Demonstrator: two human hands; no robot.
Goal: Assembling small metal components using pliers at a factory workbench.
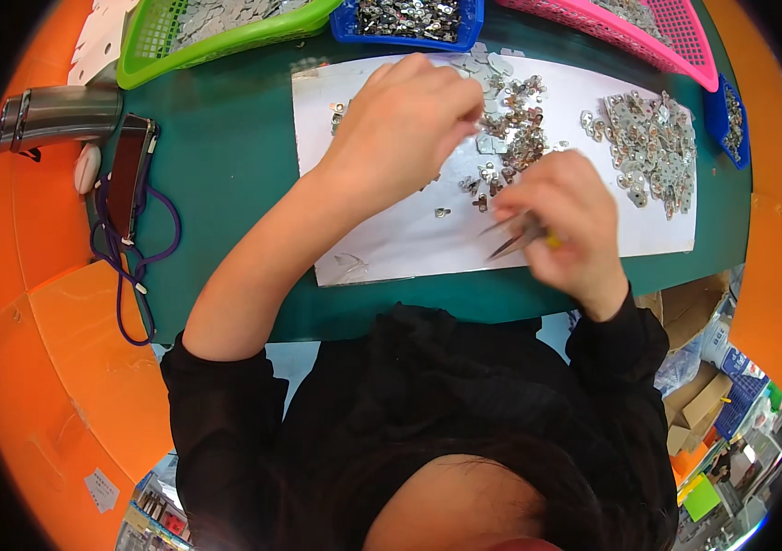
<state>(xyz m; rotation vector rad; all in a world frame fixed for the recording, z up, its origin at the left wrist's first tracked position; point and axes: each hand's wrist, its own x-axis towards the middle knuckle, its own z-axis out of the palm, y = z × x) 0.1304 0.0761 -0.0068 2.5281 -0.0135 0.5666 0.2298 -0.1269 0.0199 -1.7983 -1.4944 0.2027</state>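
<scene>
My left hand is over the white sheet, beside the middle heap. Its fingers are curled together, and whatever they may hold is hidden. My right hand grips small pliers with pointed dark jaws and a bit of yellow at the handle. The jaws point left over the sheet, slightly apart and blurred, with nothing visible between them. Small metal parts, silver and coppery, lie heaped between and beyond my hands. One loose metal piece sits apart, left of the pliers.
On the right of the sheet spreads a larger heap of silver parts. Green, blue and pink baskets of metal pieces line the far edge. A smaller blue tray, steel tumbler and corded phone are at the sides.
</scene>
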